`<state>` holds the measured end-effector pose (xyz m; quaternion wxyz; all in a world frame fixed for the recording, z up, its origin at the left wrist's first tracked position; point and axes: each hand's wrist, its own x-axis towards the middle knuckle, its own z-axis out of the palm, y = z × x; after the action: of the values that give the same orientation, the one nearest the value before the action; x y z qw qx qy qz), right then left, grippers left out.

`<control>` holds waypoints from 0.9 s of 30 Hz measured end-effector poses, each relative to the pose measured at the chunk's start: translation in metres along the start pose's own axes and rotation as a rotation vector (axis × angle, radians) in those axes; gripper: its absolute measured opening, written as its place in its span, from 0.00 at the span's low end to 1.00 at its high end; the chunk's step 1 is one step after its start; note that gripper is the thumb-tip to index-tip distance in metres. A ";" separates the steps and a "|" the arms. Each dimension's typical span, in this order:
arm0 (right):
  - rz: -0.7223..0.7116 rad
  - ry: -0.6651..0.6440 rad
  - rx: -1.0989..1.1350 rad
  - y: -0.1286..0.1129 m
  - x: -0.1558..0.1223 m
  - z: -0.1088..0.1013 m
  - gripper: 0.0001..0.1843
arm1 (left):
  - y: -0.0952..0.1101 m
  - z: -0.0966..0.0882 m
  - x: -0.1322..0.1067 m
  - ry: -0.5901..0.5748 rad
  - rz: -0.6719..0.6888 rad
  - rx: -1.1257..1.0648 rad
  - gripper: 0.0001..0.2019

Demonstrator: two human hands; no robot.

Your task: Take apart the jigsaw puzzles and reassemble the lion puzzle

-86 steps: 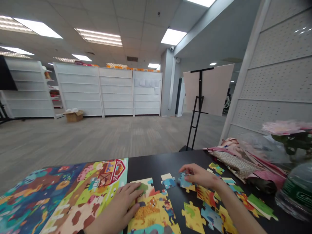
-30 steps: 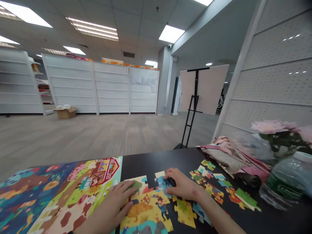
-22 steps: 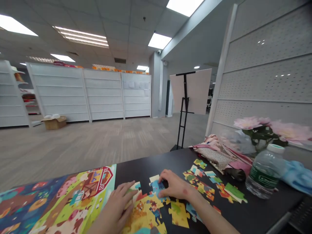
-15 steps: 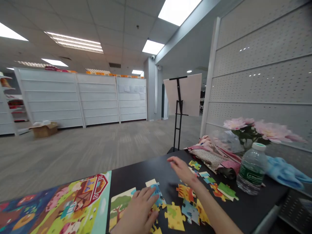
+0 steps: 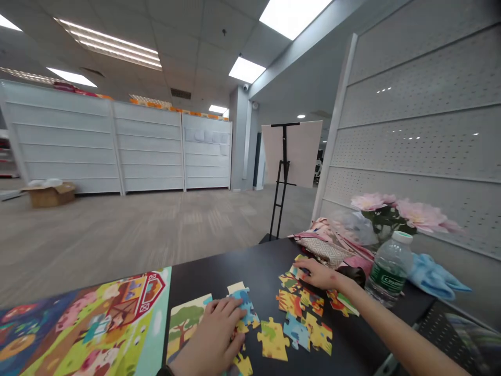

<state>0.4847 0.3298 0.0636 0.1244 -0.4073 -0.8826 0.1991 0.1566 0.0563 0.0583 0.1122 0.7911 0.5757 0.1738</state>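
My left hand lies flat with its fingers spread over joined jigsaw pieces, covering part of them. By its fingertips is a blue jigsaw piece; a section with a green tree shows to its left. My right hand reaches across to the loose pieces at the back right. Its fingers are slightly bent and apart, over a pale piece they partly hide; whether they touch it I cannot tell. Between the hands lie a yellow piece, a grey-blue piece and an orange piece.
An illustrated farm picture sheet covers the left of the black table. Behind my right forearm stand a water bottle, a patterned cloth bag, pink flowers and a blue cloth. An easel stands beyond the table.
My right hand has moved right and lowered from above the bare tabletop onto the loose pieces at the back. My left hand stays on the joined pieces. The view has turned slightly right.
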 end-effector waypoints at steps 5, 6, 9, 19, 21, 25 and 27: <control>0.025 -0.109 -0.065 -0.006 0.019 -0.013 0.30 | 0.004 -0.005 -0.005 0.023 0.007 -0.009 0.17; 0.033 -0.118 -0.068 -0.008 0.022 -0.014 0.31 | 0.005 -0.005 -0.006 0.025 0.004 -0.012 0.17; 0.105 -0.159 -0.061 -0.016 0.024 -0.010 0.33 | 0.004 -0.004 -0.008 0.042 -0.002 -0.017 0.18; 0.173 -0.082 0.193 -0.057 0.011 -0.008 0.40 | 0.001 0.004 -0.012 0.155 0.027 -0.050 0.16; 0.090 -0.075 0.290 -0.078 0.012 -0.014 0.36 | -0.001 0.004 -0.011 0.215 0.014 -0.092 0.13; -0.041 -0.177 0.457 -0.124 0.022 -0.011 0.30 | -0.016 -0.003 -0.009 0.395 -0.126 -0.245 0.10; -0.068 -0.233 0.513 -0.143 0.030 -0.001 0.32 | -0.028 -0.009 -0.010 0.460 -0.194 -0.293 0.11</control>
<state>0.3700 0.2684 0.1309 0.1276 -0.3071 -0.8250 0.4569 0.1256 0.0553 0.0543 0.1077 0.6475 0.6279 0.4183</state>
